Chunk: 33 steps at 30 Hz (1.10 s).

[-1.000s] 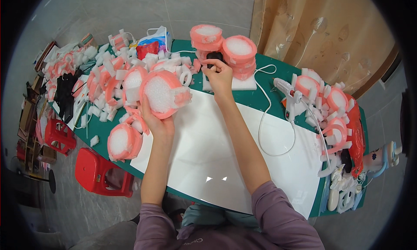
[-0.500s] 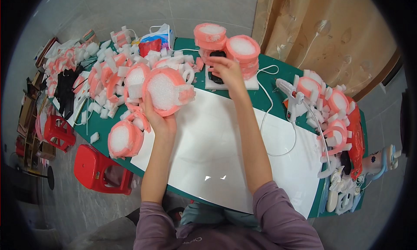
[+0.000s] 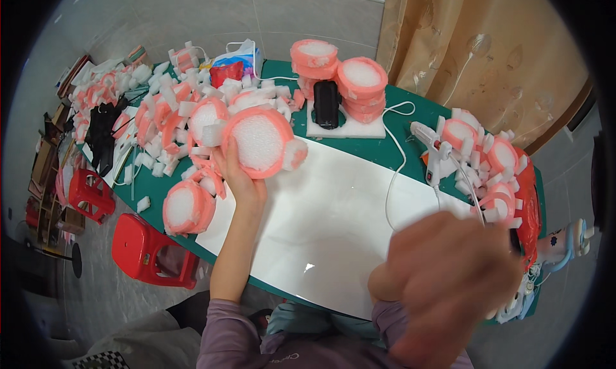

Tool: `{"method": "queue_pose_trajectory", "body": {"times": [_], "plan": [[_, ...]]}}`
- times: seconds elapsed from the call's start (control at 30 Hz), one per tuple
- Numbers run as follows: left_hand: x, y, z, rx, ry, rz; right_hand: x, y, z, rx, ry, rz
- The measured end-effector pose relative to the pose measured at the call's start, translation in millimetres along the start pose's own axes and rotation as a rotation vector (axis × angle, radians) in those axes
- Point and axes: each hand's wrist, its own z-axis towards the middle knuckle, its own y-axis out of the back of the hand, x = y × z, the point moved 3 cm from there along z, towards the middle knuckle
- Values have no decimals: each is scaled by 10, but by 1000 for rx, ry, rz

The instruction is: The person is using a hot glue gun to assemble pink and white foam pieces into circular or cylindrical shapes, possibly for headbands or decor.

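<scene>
My left hand (image 3: pixel 242 180) grips a round white foam piece with a pink foam rim (image 3: pixel 255 141), held over the left part of the white sheet (image 3: pixel 321 215). A small white block and a pink-and-white lump stick out from its sides. My right hand (image 3: pixel 452 266) is raised close to the camera at the lower right, smeared by motion. Whether it holds anything does not show. Below and beyond it, a white glue gun (image 3: pixel 431 152) with a cable rests on the green table.
Stacked pink-rimmed foam rounds (image 3: pixel 361 80) and a black oblong object (image 3: pixel 327 104) stand at the back on a white foam slab (image 3: pixel 366 130). Foam scraps (image 3: pixel 157 115) pile up at left, more foam pieces (image 3: pixel 500 154) at right. A red stool (image 3: pixel 138 247) stands beside the table (image 3: pixel 276 70).
My right hand has left the black object at the back and swung toward the camera at lower right. My left hand still holds the foam round, slightly further right.
</scene>
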Motion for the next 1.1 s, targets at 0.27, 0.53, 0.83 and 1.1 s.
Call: {"method": "queue_pose_trajectory", "body": {"times": [0.27,0.53,0.83,1.1], "plan": [[-27,-86,-113,142,-219,181,337,-308,-63,-125,105,2],[28,-64,-150,238,-249,184,257,-326,-79,6,225,178],[41,-161,-254,327,-352,258,346,-384,-71,-158,145,30],[-78,-30,-185,342,-223,172,296,-369,-26,-180,129,-62]]}}
